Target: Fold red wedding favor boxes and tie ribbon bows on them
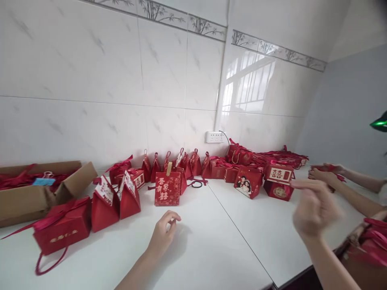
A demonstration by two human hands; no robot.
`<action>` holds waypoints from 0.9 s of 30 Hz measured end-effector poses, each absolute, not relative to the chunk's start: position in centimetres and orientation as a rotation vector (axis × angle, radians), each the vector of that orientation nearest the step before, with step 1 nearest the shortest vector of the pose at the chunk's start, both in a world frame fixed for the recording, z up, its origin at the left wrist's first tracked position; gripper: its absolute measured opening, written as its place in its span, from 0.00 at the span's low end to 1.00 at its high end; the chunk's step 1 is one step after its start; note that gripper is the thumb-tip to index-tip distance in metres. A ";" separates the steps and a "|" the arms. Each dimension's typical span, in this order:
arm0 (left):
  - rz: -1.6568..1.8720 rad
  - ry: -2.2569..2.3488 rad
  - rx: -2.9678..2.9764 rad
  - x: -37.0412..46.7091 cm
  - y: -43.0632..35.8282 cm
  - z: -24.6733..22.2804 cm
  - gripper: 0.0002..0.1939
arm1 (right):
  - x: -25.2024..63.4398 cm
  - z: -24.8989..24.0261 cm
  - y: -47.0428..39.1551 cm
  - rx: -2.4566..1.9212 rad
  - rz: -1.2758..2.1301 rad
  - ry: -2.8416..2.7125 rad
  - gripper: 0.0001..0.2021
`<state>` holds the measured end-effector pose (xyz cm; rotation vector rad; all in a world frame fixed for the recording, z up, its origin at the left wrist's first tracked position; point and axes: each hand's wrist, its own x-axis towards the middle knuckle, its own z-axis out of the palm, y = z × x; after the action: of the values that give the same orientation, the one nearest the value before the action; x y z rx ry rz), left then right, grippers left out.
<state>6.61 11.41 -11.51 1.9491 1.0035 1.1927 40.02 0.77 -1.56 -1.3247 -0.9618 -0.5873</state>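
Observation:
My left hand [165,230] hovers over the white table with its fingers loosely curled, a small gap between thumb and forefinger, and nothing in it. Just beyond stands a red gift box [167,188] with gold lettering and a gold tab on top. Slightly blurred, my right hand [314,211] is folded like a fist with the forefinger pointing left. Its fingertip overlaps the edge of a red box with a white double-happiness label [278,177]; whether they touch, I cannot tell. Left of that box is a red box with a couple printed on it [248,183].
At left are red pyramid boxes [104,207], a ribboned red box [65,231] and an open cardboard carton [24,201]. More small red boxes line the wall near a power socket [215,137]. Another person's hands [325,175] hold something red at far right.

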 end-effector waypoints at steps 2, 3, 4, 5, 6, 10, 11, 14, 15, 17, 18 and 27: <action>1.127 0.979 2.058 6.4 11.2 -11.7 0.09 | 41.2 -2.7 3.2 -1.398 -0.446 -0.885 0.14; 1.108 0.970 2.106 6.4 11.2 -11.8 0.10 | 41.8 -3.3 4.8 -1.449 -0.368 -0.854 0.14; 1.099 0.966 2.140 6.4 11.1 -11.8 0.10 | 42.3 -3.8 6.4 -1.496 -0.309 -0.832 0.12; 1.093 0.968 2.164 6.3 11.2 -11.8 0.10 | 42.9 -4.3 8.1 -1.545 -0.258 -0.805 0.12; 1.088 0.980 2.179 6.3 11.2 -11.9 0.10 | 43.5 -4.8 9.6 -1.597 -0.220 -0.765 0.13; 1.067 1.019 2.214 6.3 11.5 -12.0 0.10 | 45.6 -5.9 13.9 -1.790 -0.084 -0.558 0.25; 1.060 1.014 2.231 6.3 11.6 -12.0 0.11 | 46.0 -6.0 14.4 -1.820 -0.050 -0.521 0.25; 1.032 0.997 2.279 6.4 11.5 -12.0 0.11 | 47.0 -6.4 14.7 -1.853 0.037 -0.509 0.19; 1.022 0.995 2.289 6.4 11.4 -12.0 0.11 | 47.0 -6.5 14.4 -1.851 0.060 -0.532 0.17; 1.015 0.981 2.306 6.3 11.2 -12.2 0.11 | 46.5 -6.6 13.5 -1.833 0.086 -0.603 0.14; 1.017 0.968 2.312 6.4 11.1 -12.2 0.11 | 45.8 -6.6 13.0 -1.817 0.086 -0.646 0.13; 1.242 0.970 2.336 8.2 11.4 -2.3 0.20 | 33.4 -2.0 7.5 -1.391 0.530 -1.469 0.17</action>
<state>8.20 11.41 -2.32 2.3359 0.9697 1.2417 33.37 7.51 -1.99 -1.3911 -1.4690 0.5305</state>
